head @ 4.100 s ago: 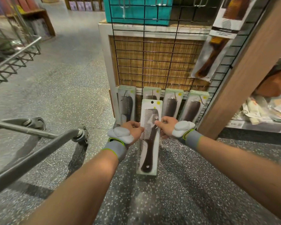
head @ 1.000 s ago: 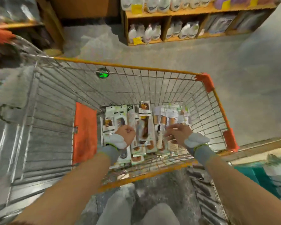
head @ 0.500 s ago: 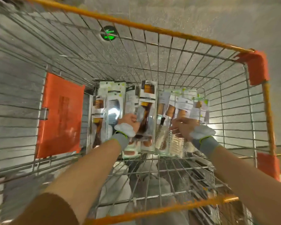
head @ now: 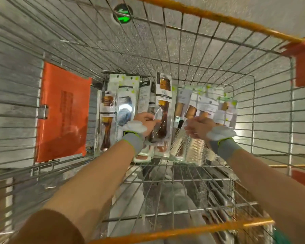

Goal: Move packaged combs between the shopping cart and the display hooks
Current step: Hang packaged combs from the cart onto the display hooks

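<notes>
Both hands are down in the cart (head: 217, 15), at a row of comb packs (head: 125, 103) lying side by side on the cart's bottom mesh, toward its far end. The left hand (head: 144, 124) is over the middle of that row; its fingers and thumb are curled and pinch the clear wrap of a brown comb (head: 164, 95), whose pack lies on top of its neighbours with the header card pointing at the cart's far wall. The right hand (head: 199, 127) is nearer the cart's right wall, fingers bent together round the edge of a pale comb (head: 190, 110) in the right half of the row; how firm that hold is cannot be told through the blur. The two hands are near each other but apart. Each wrist wears a grey band (head: 133, 141) with a white pad. An orange flap (head: 63, 111) hangs on the cart's left wall, just beside the row's left end. A green disc (head: 123, 14) shows high at the cart's far wall. A brown sleeve (head: 48, 228) is at the cart's near left corner
</notes>
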Tool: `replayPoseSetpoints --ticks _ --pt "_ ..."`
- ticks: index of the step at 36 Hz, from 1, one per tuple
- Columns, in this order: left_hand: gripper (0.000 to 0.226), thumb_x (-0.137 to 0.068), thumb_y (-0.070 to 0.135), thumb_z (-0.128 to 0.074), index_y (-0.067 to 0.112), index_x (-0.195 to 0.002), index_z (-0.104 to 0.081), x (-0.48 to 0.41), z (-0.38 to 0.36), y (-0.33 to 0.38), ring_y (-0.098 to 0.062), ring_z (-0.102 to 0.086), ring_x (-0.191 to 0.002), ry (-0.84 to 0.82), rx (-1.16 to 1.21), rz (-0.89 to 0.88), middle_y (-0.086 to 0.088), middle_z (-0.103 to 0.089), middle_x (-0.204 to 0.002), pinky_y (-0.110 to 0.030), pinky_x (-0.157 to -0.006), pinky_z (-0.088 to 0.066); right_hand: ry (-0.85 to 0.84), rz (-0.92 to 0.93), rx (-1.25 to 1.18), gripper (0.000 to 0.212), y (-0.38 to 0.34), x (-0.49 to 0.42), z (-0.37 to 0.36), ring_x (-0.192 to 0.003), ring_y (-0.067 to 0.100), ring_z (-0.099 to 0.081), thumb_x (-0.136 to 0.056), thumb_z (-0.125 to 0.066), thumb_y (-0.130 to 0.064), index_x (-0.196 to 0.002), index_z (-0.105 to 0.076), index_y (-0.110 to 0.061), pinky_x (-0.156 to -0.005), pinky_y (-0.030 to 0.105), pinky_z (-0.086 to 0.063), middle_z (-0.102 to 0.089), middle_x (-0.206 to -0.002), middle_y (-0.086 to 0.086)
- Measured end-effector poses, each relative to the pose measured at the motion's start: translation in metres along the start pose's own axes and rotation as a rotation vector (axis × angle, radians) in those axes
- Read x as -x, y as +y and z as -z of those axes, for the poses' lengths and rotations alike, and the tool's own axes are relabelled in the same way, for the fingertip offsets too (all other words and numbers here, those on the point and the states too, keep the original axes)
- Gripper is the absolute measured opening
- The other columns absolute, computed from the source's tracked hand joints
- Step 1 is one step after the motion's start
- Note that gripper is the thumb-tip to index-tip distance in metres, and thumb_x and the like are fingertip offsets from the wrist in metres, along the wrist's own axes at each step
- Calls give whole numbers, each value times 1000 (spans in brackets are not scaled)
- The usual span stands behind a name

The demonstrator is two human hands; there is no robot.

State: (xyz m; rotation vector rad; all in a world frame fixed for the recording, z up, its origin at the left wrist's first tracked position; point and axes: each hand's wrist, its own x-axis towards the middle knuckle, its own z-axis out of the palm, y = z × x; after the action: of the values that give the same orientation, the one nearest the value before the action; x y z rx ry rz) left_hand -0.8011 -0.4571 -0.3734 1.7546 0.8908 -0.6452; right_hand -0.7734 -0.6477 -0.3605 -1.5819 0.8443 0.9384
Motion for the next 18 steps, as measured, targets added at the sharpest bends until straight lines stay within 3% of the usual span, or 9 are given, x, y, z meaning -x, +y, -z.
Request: replayPoseSetpoints --ticks 3,4,6,9,12,13,15,17,18 --pt "22 -82 -2 -69 3 -103 -63 11 12 2 -24 -62 -77 -65 108 30 -6 -65 -86 -27 -64 -55 33 29 -25 23 -8 1 -11 -30 4 -46 -95 -54 -10 -71 -54 -9 -33 12 -35 -55 -62 8" --pt "20 -81 -3 -70 5 -99 -63 15 17 3 -28 -66 -83 -97 146 43 -9 -68 -92 -39 -73 -58 24 29 -38 19 -12 2 -15 -34 4 -48 -94 -56 -15 -76 -56 -9 -34 13 -37 -57 -61 4" --pt "20 -79 -5 -71 10 -89 -62 25 24 2 -32 -67 -98 -157 219 41 -17 -69 -105 -48 -85 -53 10 49 -28 24 -18 4 -24 -49 6 -54 -90 -61 -31 -97 -60 -9 -41 17 -44 -63 -71 1" --pt "24 -76 7 -78 16 -94 -63 35 34 2 -32 -67 -97 -242 182 27 -14 -70 -109 -51 -89 -52 -11 127 -28 31 -27 10 -35 -71 13 -58 -86 -64 -40 -104 -61 -15 -60 23 -51 -62 -86 1" --pt "34 -70 21 -84 20 -99 -65 41 38 2 -31 -69 -99 -342 103 29 -3 -72 -105 -59 -92 -50 -8 88 -40 29 -32 13 -42 -96 27 -63 -82 -71 -30 -105 -62 -15 -87 43 -54 -65 -111 13" --pt "35 -70 23 -84 20 -101 -66 41 38 0 -29 -69 -98 -352 72 21 -1 -72 -104 -59 -92 -50 -9 81 -50 24 -32 12 -43 -97 29 -63 -82 -72 -23 -102 -62 -14 -87 45 -53 -65 -112 16" --pt "31 -74 28 -81 22 -102 -68 41 36 1 -25 -69 -98 -329 15 -19 4 -71 -103 -55 -91 -52 -27 53 -111 7 -29 8 -39 -80 23 -66 -88 -64 -13 -93 -60 -11 -67 34 -55 -69 -90 13" --pt "19 -79 36 -76 28 -95 -69 35 34 0 -24 -69 -96 -261 -14 -50 2 -72 -101 -50 -87 -56 -26 25 -140 10 -26 8 -32 -64 19 -62 -90 -61 -11 -82 -57 -16 -51 26 -51 -65 -75 5" --pt "15 -82 37 -73 28 -93 -70 30 32 -1 -24 -69 -95 -203 -17 -56 0 -73 -100 -47 -87 -56 28 45 -109 11 -24 6 -27 -67 23 -62 -85 -68 -17 -81 -57 -19 -53 29 -52 -64 -78 6"
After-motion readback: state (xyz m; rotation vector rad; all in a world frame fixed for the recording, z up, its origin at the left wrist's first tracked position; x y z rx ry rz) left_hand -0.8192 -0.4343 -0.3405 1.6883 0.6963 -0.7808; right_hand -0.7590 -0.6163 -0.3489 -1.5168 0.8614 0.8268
